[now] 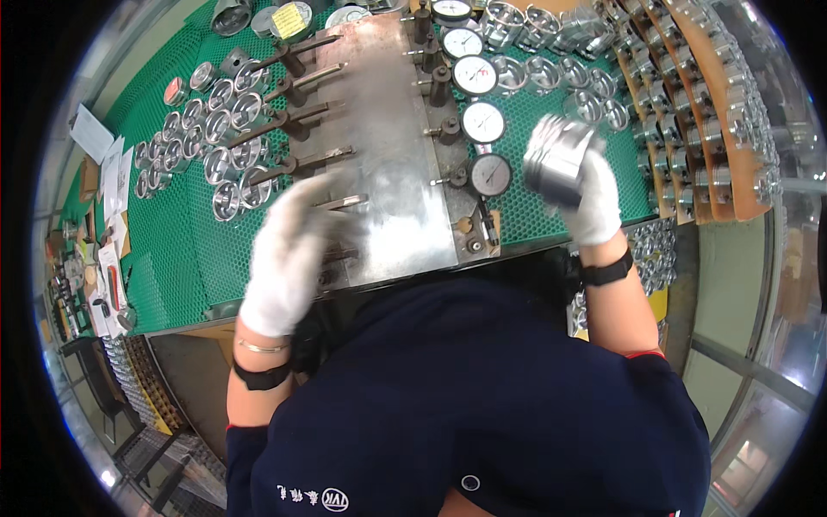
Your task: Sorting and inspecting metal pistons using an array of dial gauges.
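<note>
A shiny metal piston [556, 159], slightly blurred, is held above the green mat in my right hand [600, 205], which wears a white glove. My left hand [284, 258], also gloved in white, hovers at the left side of a steel plate [401, 189]; motion smears its fingers. Closest to that hand are the lower metal arms [345, 202] on posts along the plate's left edge. Down the right edge runs a row of round dial gauges [490, 175], between the plate and the piston.
Ring-like metal parts stand grouped on the green mat [164, 258] at left. More pistons [543, 75] sit at the back right, beside brown racks [719, 185] filled with them. A yellow note [289, 21] lies at the far edge. Papers [112, 189] line the left side.
</note>
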Tool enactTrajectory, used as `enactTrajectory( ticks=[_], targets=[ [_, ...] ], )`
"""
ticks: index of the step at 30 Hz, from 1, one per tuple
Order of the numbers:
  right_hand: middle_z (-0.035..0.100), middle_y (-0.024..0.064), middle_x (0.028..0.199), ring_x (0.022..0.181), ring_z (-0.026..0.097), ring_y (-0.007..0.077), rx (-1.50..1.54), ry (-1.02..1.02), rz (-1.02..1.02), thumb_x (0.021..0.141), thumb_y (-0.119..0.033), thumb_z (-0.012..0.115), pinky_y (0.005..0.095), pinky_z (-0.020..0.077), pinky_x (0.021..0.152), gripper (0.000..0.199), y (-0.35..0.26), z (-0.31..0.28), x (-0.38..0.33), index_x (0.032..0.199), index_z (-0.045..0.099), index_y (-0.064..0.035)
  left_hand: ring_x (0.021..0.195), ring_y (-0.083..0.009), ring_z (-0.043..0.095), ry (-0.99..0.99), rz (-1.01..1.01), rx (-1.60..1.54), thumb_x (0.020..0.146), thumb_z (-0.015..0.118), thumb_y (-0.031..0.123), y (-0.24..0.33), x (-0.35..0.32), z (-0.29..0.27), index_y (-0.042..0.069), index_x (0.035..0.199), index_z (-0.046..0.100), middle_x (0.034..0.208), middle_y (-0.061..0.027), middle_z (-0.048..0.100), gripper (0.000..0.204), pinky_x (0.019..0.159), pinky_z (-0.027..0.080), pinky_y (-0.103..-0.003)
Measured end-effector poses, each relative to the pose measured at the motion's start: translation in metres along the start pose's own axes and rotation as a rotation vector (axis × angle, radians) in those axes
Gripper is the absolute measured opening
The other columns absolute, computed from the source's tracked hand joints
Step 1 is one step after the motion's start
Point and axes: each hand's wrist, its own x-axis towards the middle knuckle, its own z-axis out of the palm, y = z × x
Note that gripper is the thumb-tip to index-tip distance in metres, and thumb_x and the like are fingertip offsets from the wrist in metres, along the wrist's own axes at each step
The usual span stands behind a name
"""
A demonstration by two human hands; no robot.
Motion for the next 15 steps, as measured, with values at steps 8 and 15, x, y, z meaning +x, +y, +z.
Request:
enactTrajectory(
  ticks=[8, 15],
  targets=[
    [0.064, 0.0123, 0.105, 0.089, 0.068, 0.0255, -0.199, 0.42, 0.417, 0.092, -0.023, 0.065, 0.0338, 0.0599, 0.06, 0.044, 0.086, -0.087, 0.139, 0.128, 0.05, -0.0027, 0.1, -0.0213, 0.067, 0.447, -0.215, 0.09, 0.107, 0.039, 0.026, -0.077, -0.075, -0.08, -0.006, 0.139, 0.048, 0.137, -0.0186, 0.056, 0.045, 0.084, 0.057, -0.032],
    [0.058, 0.0164, 0.118, 0.108, 0.06, 0.0267, -0.179, 0.432, 0.131, 0.093, -0.013, 0.06, 0.0394, 0.0588, 0.085, 0.059, 0.123, -0.075, 0.141, 0.144, 0.034, -0.001, 0.101, -0.0215, 0.067, 0.457, -0.395, 0.195, 0.105, 0.043, 0.024, -0.105, -0.1, -0.133, -0.005, 0.136, 0.051, 0.137, -0.0168, 0.057, 0.044, 0.083, 0.057, -0.033]
  ],
)
